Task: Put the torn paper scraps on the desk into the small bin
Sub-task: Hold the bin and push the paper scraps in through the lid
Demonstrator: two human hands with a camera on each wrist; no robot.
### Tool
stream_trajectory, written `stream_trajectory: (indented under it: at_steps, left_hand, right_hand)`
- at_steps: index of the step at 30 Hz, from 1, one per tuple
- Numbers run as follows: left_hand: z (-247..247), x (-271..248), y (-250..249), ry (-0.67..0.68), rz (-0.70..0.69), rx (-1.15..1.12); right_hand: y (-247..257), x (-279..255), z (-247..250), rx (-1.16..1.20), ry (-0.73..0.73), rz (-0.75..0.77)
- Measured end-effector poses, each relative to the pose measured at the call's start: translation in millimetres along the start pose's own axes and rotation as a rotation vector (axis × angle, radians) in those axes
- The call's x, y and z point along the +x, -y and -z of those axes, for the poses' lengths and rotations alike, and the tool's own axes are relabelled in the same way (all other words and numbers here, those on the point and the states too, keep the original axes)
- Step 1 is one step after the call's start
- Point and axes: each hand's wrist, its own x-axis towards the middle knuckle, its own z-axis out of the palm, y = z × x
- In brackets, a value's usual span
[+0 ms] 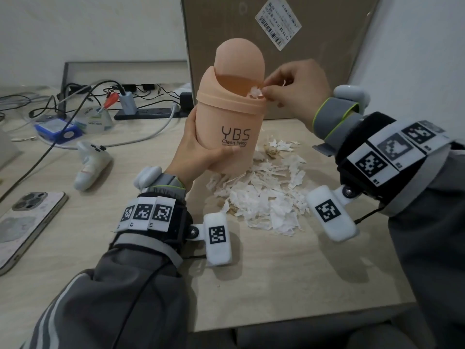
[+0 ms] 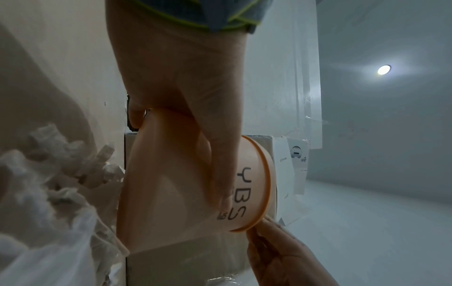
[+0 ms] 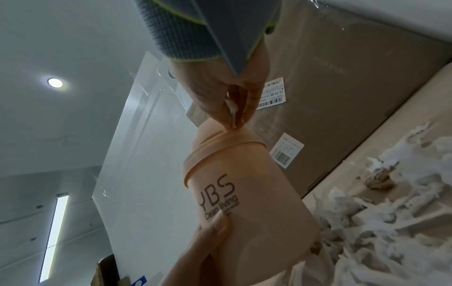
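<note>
Head view shows the right hand [image 1: 297,84] pinching a small white scrap [image 1: 256,92] between thumb and fingertips, right at the open mouth of the small bin [image 1: 231,127]. The right wrist view confirms that narrow grip: the scrap [image 3: 232,108] sits between the fingertips [image 3: 247,114], which touch the bin's [image 3: 244,203] top edge. The left hand [image 1: 198,149] wraps its fingers and thumb round the lower body of the bin and holds it lifted off the tabletop [image 1: 276,285], slightly tilted, with its printed side toward the camera. In the left wrist view the left hand [image 2: 186,92] spans the bin's [image 2: 166,183] wall, thumb on the lettered side.

The bin's domed swing flap [image 1: 240,59] stands up behind the opening; what lies inside the bin cannot be told. Its orange collar rim rings the mouth just below the pinched scrap.

Below and just right of the lifted bin, the pile of torn paper scraps [image 1: 266,197] lies spread on the tabletop, between the two forearms and well short of the near edge. A cardboard box [image 1: 302,46] stands close behind the bin and the right hand. To the left, apart from the pile, lie a white controller [image 1: 91,165], a phone [image 1: 25,222] and a tangle of cables [image 1: 75,104] by a power strip [image 1: 148,113].
</note>
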Motion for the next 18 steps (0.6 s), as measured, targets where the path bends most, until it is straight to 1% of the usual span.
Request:
stream_trajectory:
  at_steps: [3,5,6,8,9,10,11,12,15,16,17,18]
  left_hand:
    - [0,-1,0,0.038,-0.017,0.012]
    - [0,-1,-2,0.06,-0.026,0.019]
    - [-1,-2,-3,0.063,-0.032,0.021]
    - [-1,-1,-3,0.063,-0.046,0.028]
    - [-2,-2,-3,0.064,-0.049,0.034]
    - [-2,-2,-3,0.065,-0.048,0.036]
    - [-2,-2,-3,0.065,-0.045,0.031]
    - [-2,-3,-2,0.064,-0.04,0.023]
    - [-1,-3,-3,0.054,-0.025,0.0]
    - [-1,-2,-3,0.05,-0.021,-0.008]
    - [-1,-2,-3,0.044,-0.018,-0.014]
    - [-1,-2,-2,0.039,-0.016,-0.018]
  right_hand:
    - [11,1,0,-0.071,0.076,0.106]
    - [20,1,0,-0.181,0.192,0.167]
    - [25,0,0,-0.208,0.276,0.169]
    - [32,-1,2,-0.166,0.458,0.085]
    - [33,-2,2,-0.115,0.523,0.033]
    - [32,-2,3,-0.082,0.555,0.014]
    - [30,-1,4,-0.07,0.549,0.023]
    - [27,0,5,-0.059,0.503,0.047]
    - [20,3,11,0.051,0.242,0.106]
    - [17,3,14,0.084,0.184,0.132]
    - [15,2,16,0.096,0.174,0.153]
    - [13,0,17,0.097,0.206,0.165]
